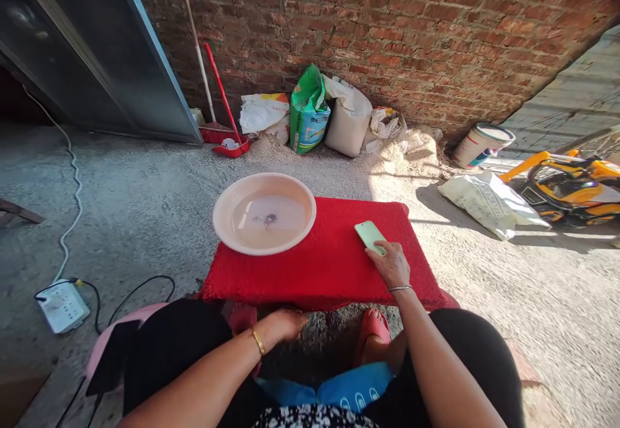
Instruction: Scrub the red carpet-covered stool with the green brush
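Observation:
My right hand is at the right side of a red cloth-covered table. Its fingers are closed on the lower end of a light green phone, which lies on or just above the cloth. My left hand hangs low between my knees, just below the table's front edge. Its fingers point away and down, mostly hidden, and no held thing shows. On the table's left part stands a wide pale pink basin with water in it. A small dark purple clump is in the water.
A white power strip with cables lies on the floor at left. Along the brick wall are a red dustpan, a green sack, a white sack and a bucket. A yellow toy vehicle stands at right.

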The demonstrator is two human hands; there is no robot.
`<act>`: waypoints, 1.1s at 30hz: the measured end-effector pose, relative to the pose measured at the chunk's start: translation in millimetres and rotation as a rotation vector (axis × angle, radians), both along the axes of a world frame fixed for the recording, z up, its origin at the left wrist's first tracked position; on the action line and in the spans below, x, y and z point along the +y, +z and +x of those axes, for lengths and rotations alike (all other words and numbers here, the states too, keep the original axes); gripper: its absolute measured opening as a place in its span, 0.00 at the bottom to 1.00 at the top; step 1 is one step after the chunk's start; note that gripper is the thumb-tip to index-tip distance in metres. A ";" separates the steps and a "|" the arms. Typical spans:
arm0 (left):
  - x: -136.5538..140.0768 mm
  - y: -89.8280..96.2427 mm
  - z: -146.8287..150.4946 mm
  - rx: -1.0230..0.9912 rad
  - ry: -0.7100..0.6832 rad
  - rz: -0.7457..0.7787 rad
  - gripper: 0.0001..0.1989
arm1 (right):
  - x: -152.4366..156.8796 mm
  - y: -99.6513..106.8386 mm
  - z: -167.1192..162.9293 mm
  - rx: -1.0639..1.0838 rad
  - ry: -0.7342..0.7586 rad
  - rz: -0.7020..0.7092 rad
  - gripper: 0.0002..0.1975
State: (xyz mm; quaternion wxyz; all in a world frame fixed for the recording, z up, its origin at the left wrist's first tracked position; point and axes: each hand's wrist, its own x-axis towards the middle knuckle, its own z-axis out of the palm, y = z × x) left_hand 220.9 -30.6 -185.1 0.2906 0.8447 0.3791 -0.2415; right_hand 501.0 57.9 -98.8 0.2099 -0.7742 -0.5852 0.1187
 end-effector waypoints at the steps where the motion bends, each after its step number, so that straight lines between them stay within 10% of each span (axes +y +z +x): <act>1: 0.0 0.9 -0.1 -0.006 0.002 0.006 0.16 | -1.3 1.9 13.9 -0.017 -0.052 -0.016 0.21; 10: 2.1 10.9 2.0 -0.016 -0.013 0.009 0.16 | -6.1 4.6 60.1 0.036 -0.260 0.016 0.25; 21: 1.6 7.2 5.2 -0.004 -0.021 0.013 0.14 | -34.4 -10.8 -50.1 0.128 0.564 0.201 0.17; 33: -1.6 -8.4 0.7 -0.051 -0.037 0.074 0.11 | -25.7 -3.6 67.5 -0.015 -0.086 0.045 0.31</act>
